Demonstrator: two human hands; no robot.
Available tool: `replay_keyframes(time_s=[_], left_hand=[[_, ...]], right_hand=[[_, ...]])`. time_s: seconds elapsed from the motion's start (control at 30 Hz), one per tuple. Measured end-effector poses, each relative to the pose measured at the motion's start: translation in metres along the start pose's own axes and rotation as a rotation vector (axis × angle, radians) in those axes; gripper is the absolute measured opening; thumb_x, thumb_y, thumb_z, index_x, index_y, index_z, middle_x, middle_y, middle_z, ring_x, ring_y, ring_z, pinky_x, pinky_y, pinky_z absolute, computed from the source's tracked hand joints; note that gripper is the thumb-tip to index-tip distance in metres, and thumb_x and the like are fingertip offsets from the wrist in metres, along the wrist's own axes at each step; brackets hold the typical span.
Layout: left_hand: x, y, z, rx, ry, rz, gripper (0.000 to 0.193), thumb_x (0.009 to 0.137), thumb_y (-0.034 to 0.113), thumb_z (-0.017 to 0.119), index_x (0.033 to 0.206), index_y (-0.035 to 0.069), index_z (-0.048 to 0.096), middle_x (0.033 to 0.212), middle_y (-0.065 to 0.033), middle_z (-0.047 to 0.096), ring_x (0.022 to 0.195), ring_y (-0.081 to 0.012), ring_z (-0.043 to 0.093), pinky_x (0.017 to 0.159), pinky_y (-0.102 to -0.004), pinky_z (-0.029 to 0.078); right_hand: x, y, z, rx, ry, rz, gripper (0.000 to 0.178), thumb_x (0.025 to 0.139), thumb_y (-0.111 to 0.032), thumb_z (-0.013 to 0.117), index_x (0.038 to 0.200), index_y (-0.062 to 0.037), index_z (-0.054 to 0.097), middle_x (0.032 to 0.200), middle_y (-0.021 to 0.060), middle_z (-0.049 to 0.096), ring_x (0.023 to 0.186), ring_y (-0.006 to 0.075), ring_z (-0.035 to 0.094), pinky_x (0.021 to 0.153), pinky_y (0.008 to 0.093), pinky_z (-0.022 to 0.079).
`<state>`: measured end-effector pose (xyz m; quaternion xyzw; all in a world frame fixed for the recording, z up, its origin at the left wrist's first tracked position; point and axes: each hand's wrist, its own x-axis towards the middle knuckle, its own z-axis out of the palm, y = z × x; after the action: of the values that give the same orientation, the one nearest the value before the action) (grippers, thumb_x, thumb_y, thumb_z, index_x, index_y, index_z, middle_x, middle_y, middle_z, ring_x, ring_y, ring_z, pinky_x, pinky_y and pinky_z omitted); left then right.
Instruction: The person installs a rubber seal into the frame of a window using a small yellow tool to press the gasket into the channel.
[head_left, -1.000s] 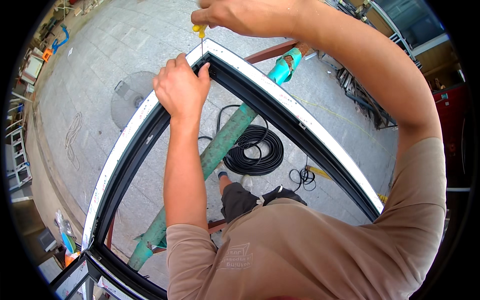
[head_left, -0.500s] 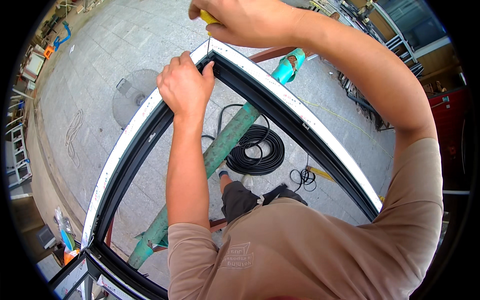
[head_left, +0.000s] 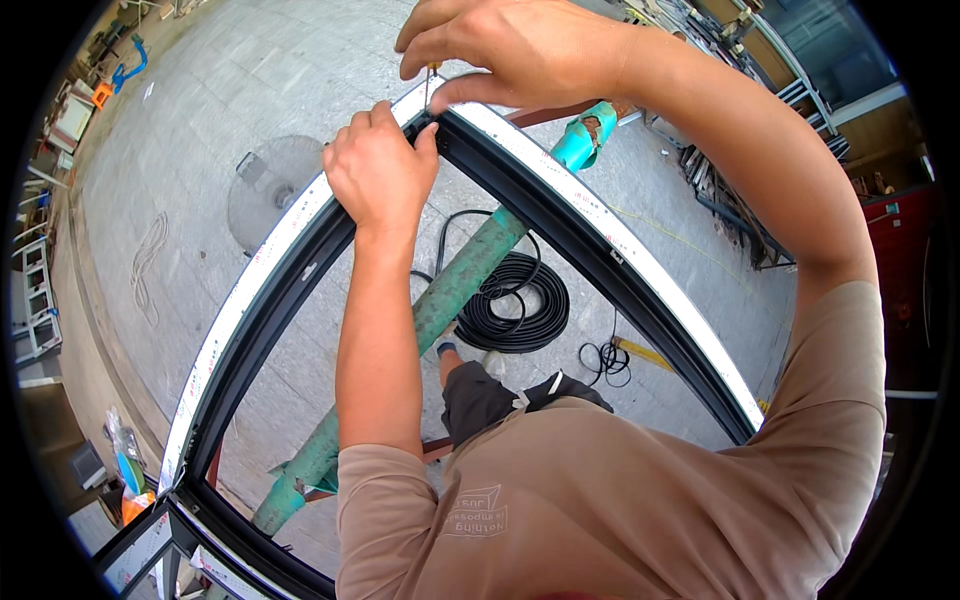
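Note:
A large black frame (head_left: 530, 190) with white film along its outer face spans in front of me, its far corner pointing away. My left hand (head_left: 375, 175) is closed over the frame's left side beside that corner, thumb against the inner edge. Above the corner, my right hand (head_left: 530, 50) curls its fingers around a screwdriver (head_left: 429, 88) with a thin shaft. Only a bit of its yellow handle shows; the hand hides the rest. The shaft stands nearly upright with its tip down at the corner, and my right thumb reaches down next to it.
A green pipe (head_left: 470, 260) crosses beneath the frame, with a torn turquoise wrap (head_left: 580, 140) at its far end. Coiled black cable (head_left: 540, 310) lies on the paved floor. A round fan grille (head_left: 265, 195) and pale rope (head_left: 148, 265) are at left; metal scraps (head_left: 725, 200) at right.
My right hand has come down slightly and right, its thumb now lower by the shaft. Less of the yellow handle shows. The left hand stays on the frame.

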<state>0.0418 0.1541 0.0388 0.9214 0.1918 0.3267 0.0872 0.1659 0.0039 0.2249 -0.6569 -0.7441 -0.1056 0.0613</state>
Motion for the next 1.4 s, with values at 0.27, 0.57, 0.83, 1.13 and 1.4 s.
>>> replay_keyframes(time_s=[0.27,0.57,0.83,1.13,1.4], left_hand=[[-0.001,0.000,0.004,-0.016,0.076,0.040,0.048,0.087,0.044,0.101,0.108,0.004,0.085,0.099,-0.0124,0.082,0.095,-0.0354,0.081,0.092,-0.0499,0.060],[0.000,0.000,0.001,0.008,-0.020,-0.001,0.057,0.092,0.049,0.097,0.128,0.006,0.088,0.109,-0.0152,0.085,0.103,-0.0392,0.083,0.096,-0.0534,0.062],[0.000,0.002,0.000,0.011,-0.023,-0.019,0.058,0.092,0.049,0.097,0.130,0.006,0.087,0.112,-0.0151,0.085,0.106,-0.0393,0.083,0.099,-0.0527,0.062],[0.000,0.003,-0.001,0.008,-0.033,-0.026,0.057,0.092,0.048,0.097,0.130,0.006,0.087,0.114,-0.0152,0.086,0.107,-0.0382,0.083,0.100,-0.0523,0.062],[0.001,0.002,0.000,0.019,-0.028,-0.017,0.057,0.092,0.047,0.097,0.130,0.006,0.087,0.112,-0.0152,0.085,0.107,-0.0385,0.083,0.099,-0.0521,0.062]], right_hand=[[0.014,-0.020,-0.006,0.066,-0.080,0.803,0.053,0.106,-0.047,0.081,0.121,0.0030,0.087,0.111,0.0345,0.084,0.111,0.0537,0.082,0.103,0.0580,0.065],[0.014,0.009,-0.014,-0.081,-0.139,0.105,0.026,0.102,-0.025,0.074,0.115,-0.0048,0.085,0.119,0.0209,0.082,0.119,0.0440,0.077,0.103,0.0529,0.062],[0.005,0.003,-0.014,-0.312,-0.104,0.062,0.025,0.107,-0.035,0.076,0.104,-0.0109,0.082,0.102,0.0124,0.082,0.105,0.0382,0.080,0.092,0.0512,0.064],[0.008,-0.014,0.013,-0.066,-0.035,0.519,0.036,0.110,-0.035,0.076,0.123,-0.0040,0.087,0.097,0.0250,0.085,0.090,0.0492,0.083,0.087,0.0595,0.067],[0.002,0.015,-0.010,-0.122,-0.190,-0.085,0.021,0.103,-0.023,0.071,0.118,-0.0078,0.072,0.113,0.0145,0.080,0.118,0.0374,0.076,0.098,0.0511,0.064]])
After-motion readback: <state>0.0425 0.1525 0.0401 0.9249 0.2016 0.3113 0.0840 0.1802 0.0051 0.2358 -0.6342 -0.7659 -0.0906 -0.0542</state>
